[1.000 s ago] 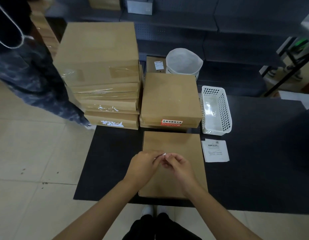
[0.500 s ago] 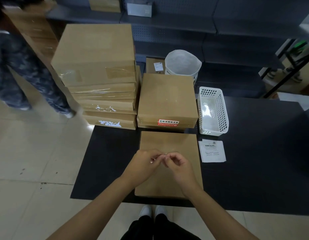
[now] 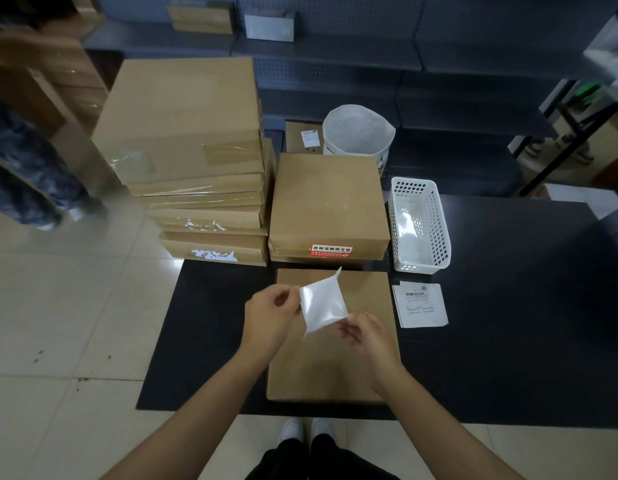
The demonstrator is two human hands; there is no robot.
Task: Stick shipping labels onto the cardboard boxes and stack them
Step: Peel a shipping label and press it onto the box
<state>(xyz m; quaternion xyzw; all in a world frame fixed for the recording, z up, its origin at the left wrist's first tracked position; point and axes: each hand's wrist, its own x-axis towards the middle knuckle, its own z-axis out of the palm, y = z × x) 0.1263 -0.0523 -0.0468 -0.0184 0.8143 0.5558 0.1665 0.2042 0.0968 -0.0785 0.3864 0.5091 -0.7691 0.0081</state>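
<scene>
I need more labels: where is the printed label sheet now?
In the head view, the printed label sheet lies on the black table, right of the near cardboard box, just before the white basket.

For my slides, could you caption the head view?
Both hands, left hand and right hand, hold a white label above a flat cardboard box.

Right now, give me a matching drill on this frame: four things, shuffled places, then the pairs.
Things:
1. white label sheet
2. white basket
3. printed labels
4. red sticker

Places:
A. flat on the black table, right of the near box
B. pinched between the left hand and right hand, above the near box
C. on the front edge of the box behind the near box
D. right of the short stack, behind the printed labels

Pairs: 1-B, 2-D, 3-A, 4-C
</scene>
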